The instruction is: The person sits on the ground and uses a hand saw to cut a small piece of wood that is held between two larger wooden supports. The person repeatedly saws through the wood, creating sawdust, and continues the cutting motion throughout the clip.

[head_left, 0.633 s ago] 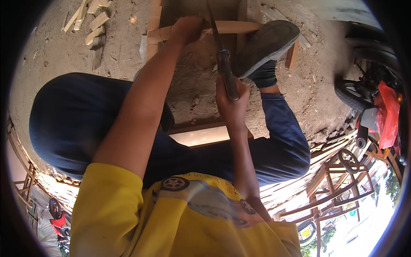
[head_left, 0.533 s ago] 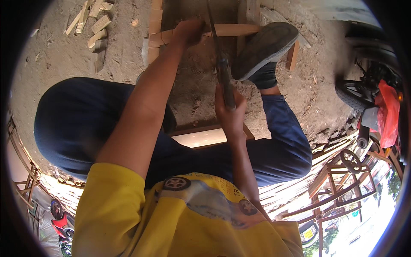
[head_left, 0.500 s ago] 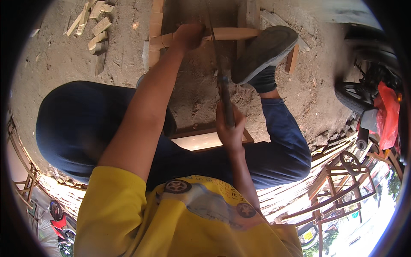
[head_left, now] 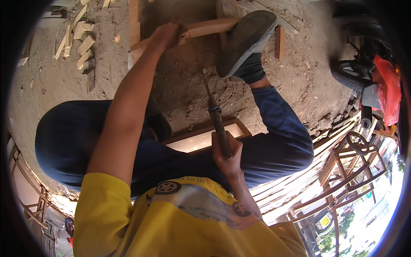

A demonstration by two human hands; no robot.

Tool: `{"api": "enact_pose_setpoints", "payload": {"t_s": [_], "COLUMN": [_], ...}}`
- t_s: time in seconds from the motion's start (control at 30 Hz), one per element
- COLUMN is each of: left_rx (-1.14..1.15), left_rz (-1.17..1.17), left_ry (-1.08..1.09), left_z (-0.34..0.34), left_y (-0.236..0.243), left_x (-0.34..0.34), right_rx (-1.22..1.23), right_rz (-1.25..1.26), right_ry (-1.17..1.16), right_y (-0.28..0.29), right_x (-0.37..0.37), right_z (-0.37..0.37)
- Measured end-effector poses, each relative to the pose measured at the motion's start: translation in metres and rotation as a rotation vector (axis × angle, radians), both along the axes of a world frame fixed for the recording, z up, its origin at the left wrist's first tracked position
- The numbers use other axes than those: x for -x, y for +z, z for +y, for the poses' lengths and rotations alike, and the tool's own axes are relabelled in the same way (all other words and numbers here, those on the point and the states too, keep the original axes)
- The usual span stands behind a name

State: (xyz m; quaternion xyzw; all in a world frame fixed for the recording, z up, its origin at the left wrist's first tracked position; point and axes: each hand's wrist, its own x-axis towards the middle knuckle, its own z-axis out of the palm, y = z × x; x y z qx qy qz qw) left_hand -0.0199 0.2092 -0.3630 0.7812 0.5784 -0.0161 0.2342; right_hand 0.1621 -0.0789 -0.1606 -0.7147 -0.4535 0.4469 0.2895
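Observation:
My left hand [head_left: 168, 36] is closed around a reddish-brown wooden strip [head_left: 214, 27]. The strip runs from the timber at left to beneath my shoe [head_left: 248, 43], which covers its right end. A dark line crosses the strip just right of my fingers. My right hand [head_left: 227, 155] grips the dark straight handle of a thin-bladed hand tool [head_left: 216, 122] near my thigh. Its narrow blade points away from me, below the strip and apart from it. The blade shows nearly edge-on, so I cannot tell whether it is a saw or a knife.
Wood offcuts [head_left: 85, 45] lie on the dirt floor at far left. A shallow wooden frame [head_left: 205, 138] lies beneath my legs. Timber pieces [head_left: 135, 21] stand beyond my left hand. At right are a motorcycle wheel [head_left: 349, 77], a red plastic bag [head_left: 385, 90] and wooden framework [head_left: 346, 171].
My right hand has drawn the tool back toward me, so its blade no longer crosses the strip. The strip is more tilted, its left end lower. The view has shifted slightly.

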Motion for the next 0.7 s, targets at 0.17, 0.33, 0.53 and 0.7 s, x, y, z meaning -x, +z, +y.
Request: {"api": "enact_pose_setpoints", "payload": {"t_s": [0.17, 0.33, 0.53, 0.7], "left_rx": [0.007, -0.118, -0.193, -0.292], "left_rz": [0.018, -0.057, -0.1, -0.07], "left_ry": [-0.075, -0.106, -0.065, -0.057], "left_z": [0.007, 0.0, -0.012, -0.02], "left_y": [0.003, -0.009, -0.022, -0.022], "left_x": [0.0, 0.003, 0.006, 0.007], "right_rx": [-0.001, 0.065, 0.037, 0.073], "right_rz": [0.023, 0.032, 0.064, -0.05], "right_ry": [0.059, -0.036, -0.026, 0.039], "right_y": [0.013, 0.038, 0.024, 0.038], "right_x": [0.008, 0.007, -0.001, 0.002], "right_z": [0.01, -0.013, 0.021, 0.008]}}
